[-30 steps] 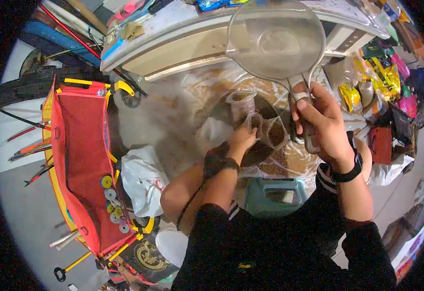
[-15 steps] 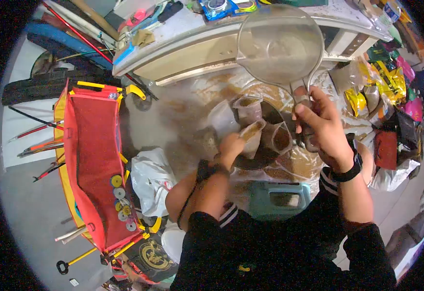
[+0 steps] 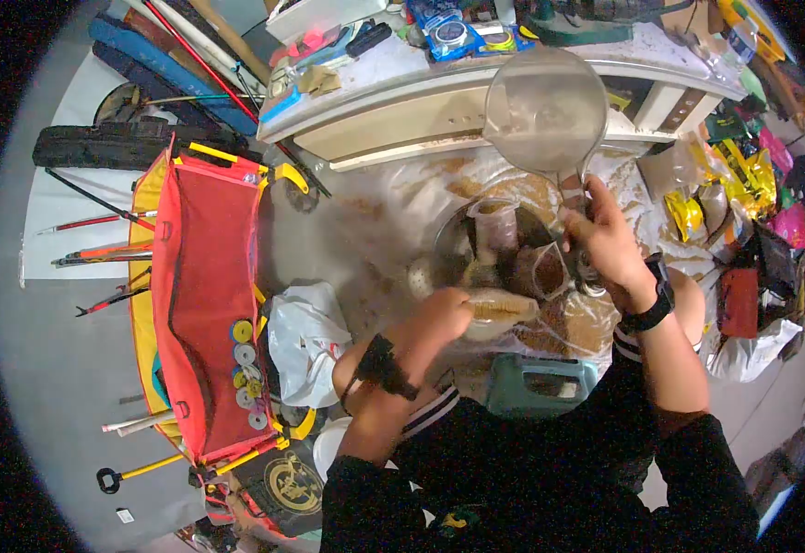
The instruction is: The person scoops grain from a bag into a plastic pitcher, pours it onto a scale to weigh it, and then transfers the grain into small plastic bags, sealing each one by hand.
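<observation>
Clear bag (image 3: 502, 307) in left-hand fingers (image 3: 453, 309)

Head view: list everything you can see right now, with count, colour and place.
Sieve: one, grey mesh, raised top centre.
Small bag: one, clear with brown grain, centre.
Bowl: one, metal, holds more clear bags of grain.
Cart: one, red and yellow, left.
White bag: one, beside the cart.
Jug: one, teal, below the bowl.
Bench: one, pale, cluttered, top.
Packets: several, yellow and pink, right.
Left hand: grips the small bag.
Right hand: grips the sieve's handle.
</observation>
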`<state>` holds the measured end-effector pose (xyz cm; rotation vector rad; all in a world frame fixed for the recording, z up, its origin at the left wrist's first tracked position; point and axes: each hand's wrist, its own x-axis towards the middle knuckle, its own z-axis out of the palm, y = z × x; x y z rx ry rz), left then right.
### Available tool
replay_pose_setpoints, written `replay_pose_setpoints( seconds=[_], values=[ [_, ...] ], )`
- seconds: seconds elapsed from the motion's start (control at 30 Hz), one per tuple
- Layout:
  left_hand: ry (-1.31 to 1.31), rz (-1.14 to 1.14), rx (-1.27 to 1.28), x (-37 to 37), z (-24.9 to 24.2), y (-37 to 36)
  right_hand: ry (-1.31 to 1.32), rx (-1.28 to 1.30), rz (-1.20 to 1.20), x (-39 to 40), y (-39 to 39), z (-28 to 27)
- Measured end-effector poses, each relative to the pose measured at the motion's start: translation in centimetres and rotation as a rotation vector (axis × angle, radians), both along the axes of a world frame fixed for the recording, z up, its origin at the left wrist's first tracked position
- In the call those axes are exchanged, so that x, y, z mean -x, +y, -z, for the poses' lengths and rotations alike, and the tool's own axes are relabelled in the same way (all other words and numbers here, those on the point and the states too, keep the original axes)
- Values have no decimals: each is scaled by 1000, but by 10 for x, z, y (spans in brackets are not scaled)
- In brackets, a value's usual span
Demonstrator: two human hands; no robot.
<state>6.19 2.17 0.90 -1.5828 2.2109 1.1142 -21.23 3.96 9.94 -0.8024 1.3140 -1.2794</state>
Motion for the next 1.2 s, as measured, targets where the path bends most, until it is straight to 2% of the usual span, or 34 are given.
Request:
replay_pose_setpoints(
  seconds=[0.07, 0.1, 0.17, 0.27, 0.3, 0.37, 0.4, 0.47, 0.57, 0.6, 0.63, 0.67, 0.7, 0.77, 0.9, 1.0, 1.13, 1.2],
  values=[
    [38, 110, -10, 1, -13, 0, 354, 145, -62, -3, 0, 12],
    [39, 108, -9, 1, -20, 1, 355, 146, -64, -3, 1, 13],
    [124, 82, 22, 5, -39, 4, 527, 192, -164, -8, 5, -7],
    [228, -18, 77, 10, -55, 3, 511, 50, -239, -13, 8, -16],
    [235, -24, 80, 11, -57, 2, 519, 53, -244, -15, 9, -14],
    [349, -125, 149, 16, -60, -1, 409, 233, -276, -21, 10, -2],
    [359, -127, 151, 18, -64, -5, 513, 203, -277, -23, 11, 3],
    [468, -94, 339, 23, -74, -12, 481, 172, -287, -28, 9, 7],
    [600, -225, 238, 28, -81, -25, 465, 109, -274, -29, 5, 7],
    [736, -234, 249, 27, -66, -28, 453, 55, -246, -27, 2, 0],
    [743, -236, 244, 27, -64, -31, 439, 2, -219, -27, 0, -6],
    [760, -216, 255, 28, -64, -34, 389, 137, -133, -25, -4, 12],
    [778, -199, 265, 27, -62, -36, 396, 133, -134, -22, -6, 12],
    [784, -189, 224, 27, -57, -38, 594, 47, -215, -18, -10, 2],
    [707, -177, 163, 35, -66, -34, 570, 131, -310, -21, -10, 15],
    [786, -119, 145, 38, -57, -33, 708, 163, -497, -25, -12, 14],
    [738, -107, 119, 38, -52, -30, 716, 71, -483, -32, -9, 22],
    [796, -44, 223, 40, -56, -30, 811, 130, -397, -31, -8, 19]
  ],
)
